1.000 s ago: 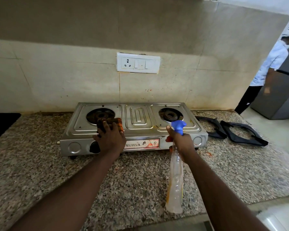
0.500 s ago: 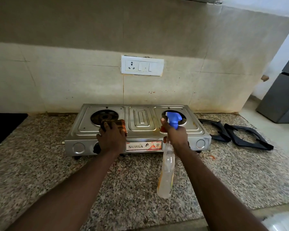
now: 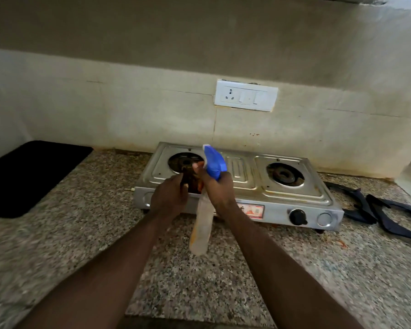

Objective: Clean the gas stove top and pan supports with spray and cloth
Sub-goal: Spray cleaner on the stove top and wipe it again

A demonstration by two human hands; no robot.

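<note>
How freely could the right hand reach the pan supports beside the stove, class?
Probably not to grasp: the right hand grips the spray bottle, though the way over the stove to the pan supports looks open.

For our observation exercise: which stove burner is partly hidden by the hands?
The burner nearer the black mat; the other burner, nearer the pan supports, shows fully.

Blue-topped spray bottle, silver stove, speckled counter.
</note>
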